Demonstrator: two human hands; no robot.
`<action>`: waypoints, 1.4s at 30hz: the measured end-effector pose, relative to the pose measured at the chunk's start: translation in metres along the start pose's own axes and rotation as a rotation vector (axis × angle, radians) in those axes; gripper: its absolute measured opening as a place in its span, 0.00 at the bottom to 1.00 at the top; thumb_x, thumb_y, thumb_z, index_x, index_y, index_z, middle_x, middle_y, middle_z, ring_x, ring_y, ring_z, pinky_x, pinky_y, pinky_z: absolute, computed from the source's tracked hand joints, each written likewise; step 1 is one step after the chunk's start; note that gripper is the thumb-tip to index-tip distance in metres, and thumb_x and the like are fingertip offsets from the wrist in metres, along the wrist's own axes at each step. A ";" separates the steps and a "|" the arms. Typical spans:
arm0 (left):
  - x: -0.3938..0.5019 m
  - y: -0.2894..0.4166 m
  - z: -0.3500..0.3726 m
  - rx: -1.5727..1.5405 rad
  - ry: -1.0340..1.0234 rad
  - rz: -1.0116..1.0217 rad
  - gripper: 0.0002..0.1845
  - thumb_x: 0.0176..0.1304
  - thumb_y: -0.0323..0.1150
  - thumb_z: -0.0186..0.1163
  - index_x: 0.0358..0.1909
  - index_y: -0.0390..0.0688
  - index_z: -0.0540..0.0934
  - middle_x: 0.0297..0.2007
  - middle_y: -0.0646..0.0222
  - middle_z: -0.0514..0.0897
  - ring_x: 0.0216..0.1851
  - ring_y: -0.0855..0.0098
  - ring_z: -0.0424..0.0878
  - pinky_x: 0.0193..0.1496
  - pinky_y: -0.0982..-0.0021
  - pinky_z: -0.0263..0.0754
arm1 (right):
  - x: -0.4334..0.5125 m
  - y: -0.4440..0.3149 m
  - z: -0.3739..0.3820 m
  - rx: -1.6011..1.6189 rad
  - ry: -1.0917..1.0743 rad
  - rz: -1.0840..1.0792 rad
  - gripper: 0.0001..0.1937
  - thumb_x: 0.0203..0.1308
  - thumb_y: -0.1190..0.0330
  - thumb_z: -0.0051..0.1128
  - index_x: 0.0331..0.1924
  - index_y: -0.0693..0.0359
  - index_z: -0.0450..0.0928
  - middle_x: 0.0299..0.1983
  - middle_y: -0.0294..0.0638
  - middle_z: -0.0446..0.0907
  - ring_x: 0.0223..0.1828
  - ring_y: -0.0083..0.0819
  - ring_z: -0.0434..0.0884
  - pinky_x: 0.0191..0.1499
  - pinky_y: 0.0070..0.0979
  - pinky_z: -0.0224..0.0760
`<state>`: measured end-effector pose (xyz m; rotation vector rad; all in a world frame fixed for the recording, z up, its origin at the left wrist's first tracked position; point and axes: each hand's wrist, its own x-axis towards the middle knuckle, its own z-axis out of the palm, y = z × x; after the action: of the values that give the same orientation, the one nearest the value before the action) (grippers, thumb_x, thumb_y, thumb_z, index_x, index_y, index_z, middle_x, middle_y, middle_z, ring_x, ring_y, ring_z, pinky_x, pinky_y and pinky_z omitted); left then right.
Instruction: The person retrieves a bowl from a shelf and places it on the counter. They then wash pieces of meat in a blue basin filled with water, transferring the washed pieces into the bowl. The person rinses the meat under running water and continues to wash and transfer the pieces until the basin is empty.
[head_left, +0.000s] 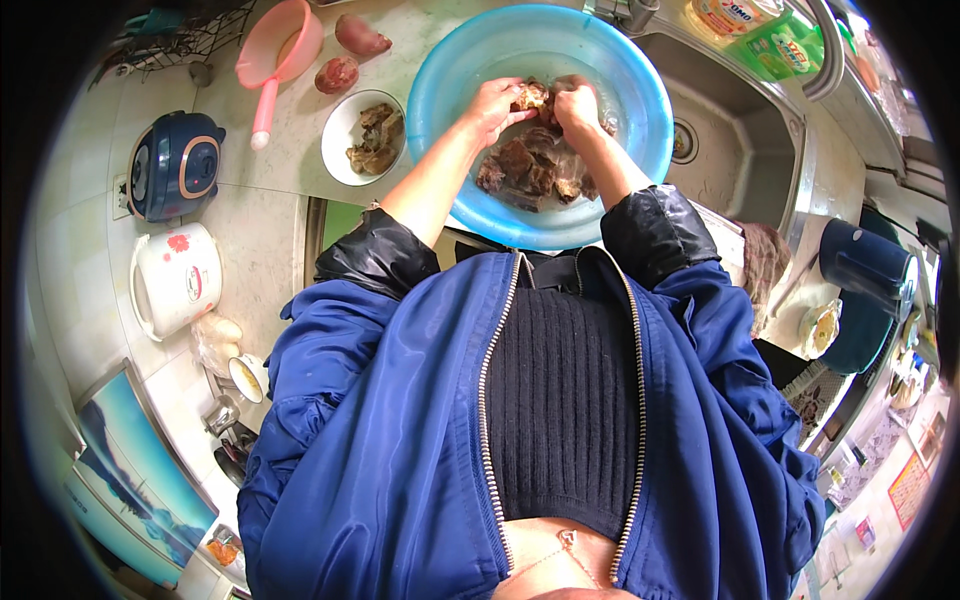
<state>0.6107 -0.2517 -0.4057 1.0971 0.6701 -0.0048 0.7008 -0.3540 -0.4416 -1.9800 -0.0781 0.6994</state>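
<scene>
A large blue plastic basin (652, 97) with water in it spans the counter and the edge of the sink. Over its middle, my left hand (495, 109) grips a brown chunk of what looks like meat or bone (532, 95) between thumb and fingers. My right hand (576, 105) closes on the other side, on a darker part; whether that is the same chunk, I cannot tell. Below both hands, several brown chunks (529, 165) lie in the water. Left of the basin, a white bowl (337, 156) holds similar chunks (375, 135).
A pink plastic ladle (267, 112) and two reddish tubers (337, 75) lie at the upper left. A steel sink (720, 142) with a faucet (825, 67) adjoins the basin at right, bottles (784, 49) behind it. A blue rice cooker (176, 166) stands far left.
</scene>
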 end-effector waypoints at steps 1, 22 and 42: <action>0.001 -0.001 -0.001 -0.062 0.012 0.005 0.15 0.64 0.26 0.49 0.51 0.34 0.70 0.47 0.61 0.76 0.49 0.68 0.74 0.52 0.66 0.74 | -0.003 -0.003 -0.002 -0.046 0.027 -0.062 0.18 0.61 0.62 0.50 0.46 0.69 0.73 0.30 0.50 0.79 0.32 0.38 0.78 0.38 0.32 0.70; 0.001 -0.001 -0.004 0.088 0.224 -0.061 0.19 0.60 0.31 0.55 0.54 0.43 0.70 0.46 0.64 0.78 0.43 0.70 0.78 0.43 0.67 0.74 | -0.025 -0.013 -0.001 -0.339 -0.207 -0.376 0.22 0.56 0.57 0.56 0.45 0.70 0.73 0.42 0.55 0.79 0.45 0.43 0.78 0.49 0.31 0.68; -0.017 0.020 0.058 -0.598 0.259 0.073 0.07 0.60 0.30 0.53 0.32 0.38 0.77 0.34 0.62 0.79 0.34 0.69 0.77 0.37 0.68 0.75 | -0.046 -0.046 -0.002 -0.174 0.201 -0.872 0.17 0.64 0.59 0.41 0.48 0.59 0.74 0.41 0.47 0.78 0.47 0.43 0.75 0.51 0.35 0.64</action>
<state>0.6327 -0.2947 -0.3644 0.5461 0.7945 0.3838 0.6748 -0.3479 -0.3824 -1.9097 -0.8441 -0.0775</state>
